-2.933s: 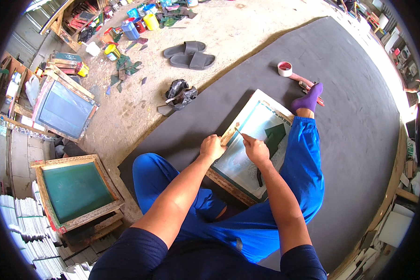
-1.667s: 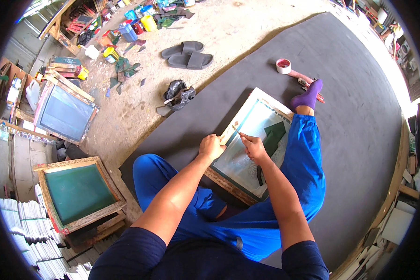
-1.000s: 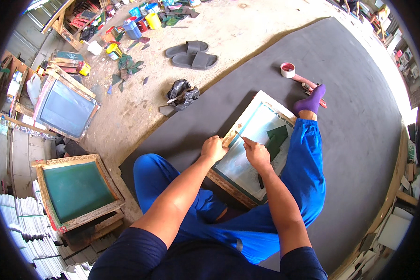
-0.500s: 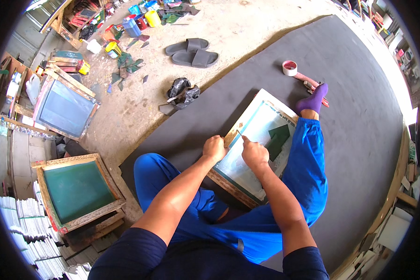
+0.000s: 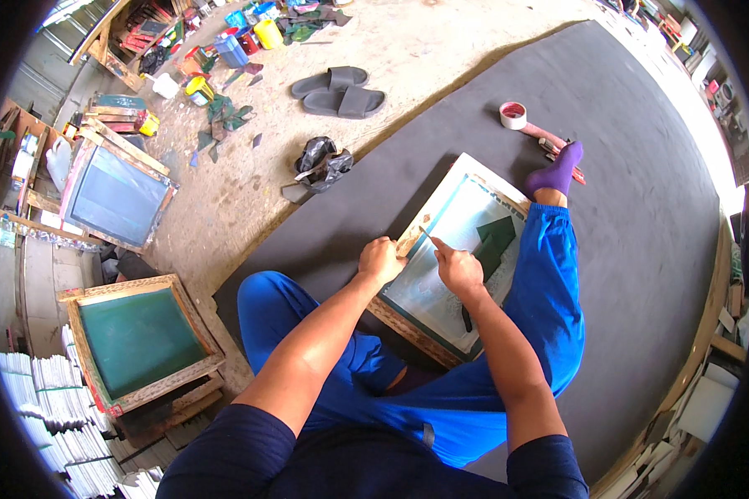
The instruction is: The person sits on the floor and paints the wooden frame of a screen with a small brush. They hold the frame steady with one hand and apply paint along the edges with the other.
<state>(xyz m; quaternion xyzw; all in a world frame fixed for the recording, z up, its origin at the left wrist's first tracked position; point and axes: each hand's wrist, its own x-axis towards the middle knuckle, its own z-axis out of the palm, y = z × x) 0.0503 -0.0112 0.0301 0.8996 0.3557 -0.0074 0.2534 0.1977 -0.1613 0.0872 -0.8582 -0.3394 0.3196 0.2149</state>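
Observation:
A wooden screen frame (image 5: 438, 200) with pale mesh lies tilted across the dark table between my legs. My left hand (image 5: 381, 260) is closed on its left edge, the fingers wrapped over the wood. In my right hand (image 5: 460, 268) is a slim tool (image 5: 426, 234), its thin tip touching the frame's inner left border. What looks like the tool's dark handle end shows below the wrist; its exact kind is unclear. A dark green angular piece (image 5: 495, 243) rests on the mesh, right of my right hand.
Past the frame, a tape roll (image 5: 513, 116) and a reddish handled tool (image 5: 543, 135) lie near my purple-socked foot (image 5: 556, 175). Black slides (image 5: 341, 101), a black plastic bag (image 5: 323, 165) and paint containers (image 5: 269, 34) are on the floor. Another green screen (image 5: 146, 341) stands at left.
My right hand has shifted slightly up, and the tool's tip has moved a little along the frame border. A dark handle end now shows under the wrist. My left hand keeps its hold.

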